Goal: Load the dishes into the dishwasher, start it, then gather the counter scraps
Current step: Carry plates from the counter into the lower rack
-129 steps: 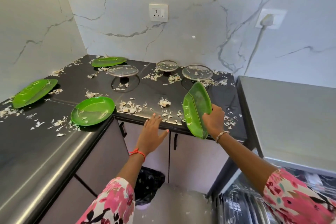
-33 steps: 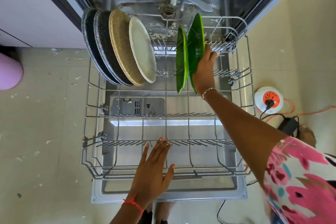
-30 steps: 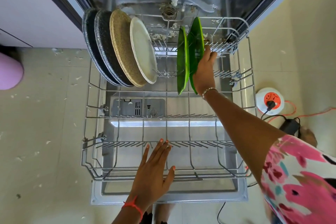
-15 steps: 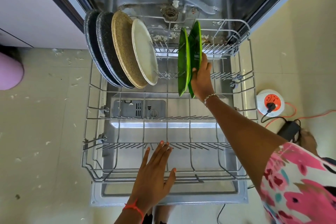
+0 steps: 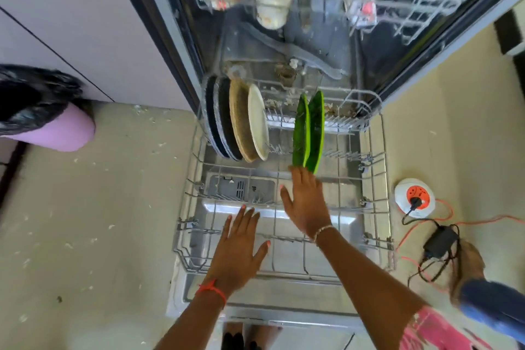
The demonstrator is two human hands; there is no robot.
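Loading the dishes is the step in hand, and I judge it to be at the end of one placement. The two green plates (image 5: 316, 128) stand on edge in the lower rack (image 5: 284, 272), just beyond the fingertips of the right hand (image 5: 306, 202). This hand is flat with straight fingers and holds nothing. Whether its fingertips touch the lower edge of the plates, I cannot tell. The left hand (image 5: 241, 250) is also spread wide and empty, and it hovers over the front part of the rack, nearer to the body.

The next move probably calls for drawing both hands back over the front rim without catching the wire tines, then bringing another dish or pushing the rack in.

Under both palms the rack is bare wire, so there is much room. Free slots also show between the green plates and the white plate (image 5: 258, 122) to the left of the right hand. On the floor outside the right arm lie an extension socket (image 5: 414, 197) and a black adapter (image 5: 440, 239), near the rack's side, so a step there needs care.
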